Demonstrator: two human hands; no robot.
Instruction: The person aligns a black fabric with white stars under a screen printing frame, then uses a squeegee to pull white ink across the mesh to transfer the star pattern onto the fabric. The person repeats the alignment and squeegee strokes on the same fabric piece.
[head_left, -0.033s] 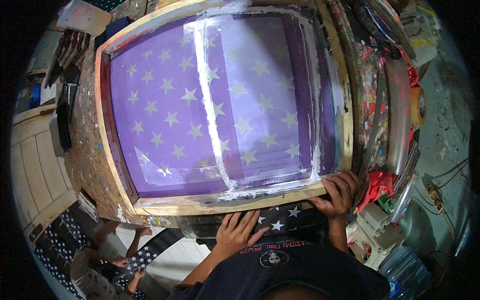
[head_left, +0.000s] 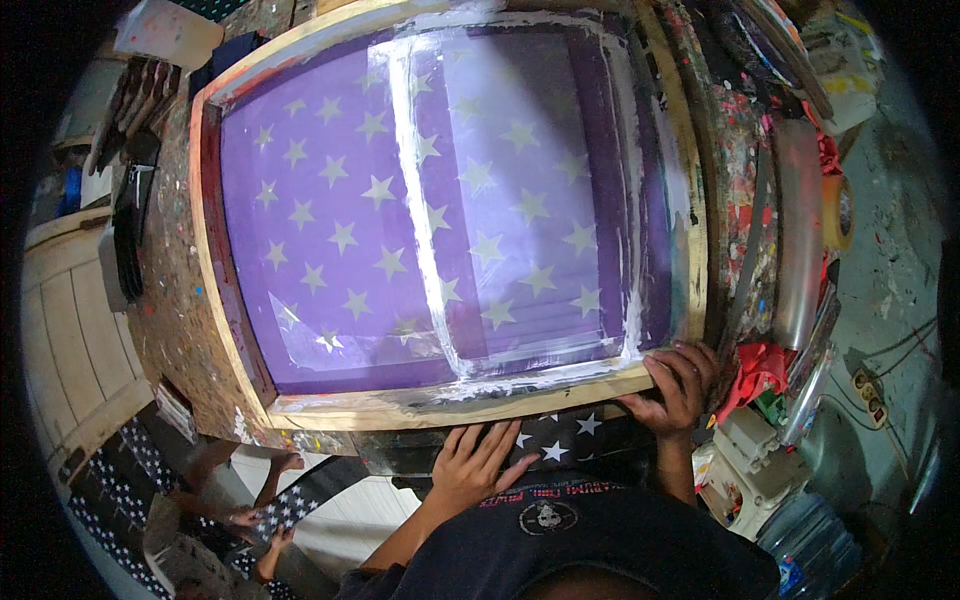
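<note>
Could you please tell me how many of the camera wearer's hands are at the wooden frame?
2: the left hand at the near edge of the wooden frame, and the right hand gripping its near right corner. Both show clearly.

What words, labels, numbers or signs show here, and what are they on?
Dark shirt: red and pale lettering above a round emblem; I won't copy its wording.
Bluish plastic bottle: label too small and blurred to read.
Star-patterned screen: no words I can make out.
</note>
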